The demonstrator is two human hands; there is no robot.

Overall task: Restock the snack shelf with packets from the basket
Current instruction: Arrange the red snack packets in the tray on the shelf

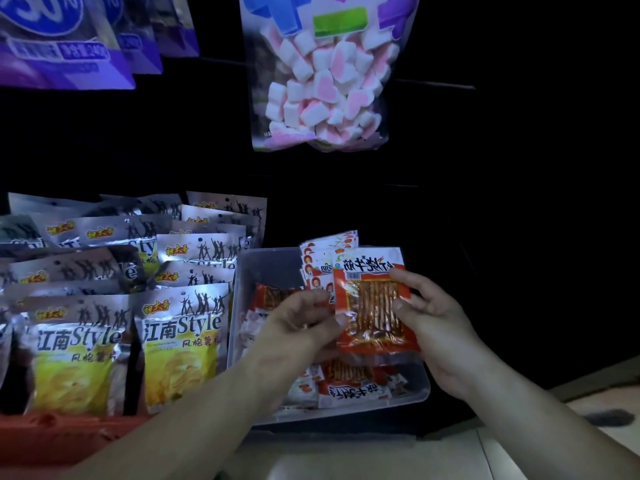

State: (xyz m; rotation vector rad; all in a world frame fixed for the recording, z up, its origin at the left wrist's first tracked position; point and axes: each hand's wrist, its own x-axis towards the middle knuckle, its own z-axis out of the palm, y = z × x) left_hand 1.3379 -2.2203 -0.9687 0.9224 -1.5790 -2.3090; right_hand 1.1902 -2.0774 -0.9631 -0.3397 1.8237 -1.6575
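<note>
A clear plastic bin (244, 271) on the lower shelf holds several red and orange snack packets (349, 386). Above it I hold one upright red-orange packet (372, 306) with a window that shows thin sticks. My right hand (436, 323) grips its right edge. My left hand (304, 327) pinches its left edge, with the fingers closed. Behind this packet several similar white and orange packets (318, 261) stand upright at the back of the bin. No basket is in view.
Silver and yellow chip bags (180, 341) fill the shelf to the left of the bin, in rows. A bag of pink and white marshmallows (322, 84) hangs above, with purple bags (69, 46) at upper left. The shelf's back is dark. Pale floor shows at lower right.
</note>
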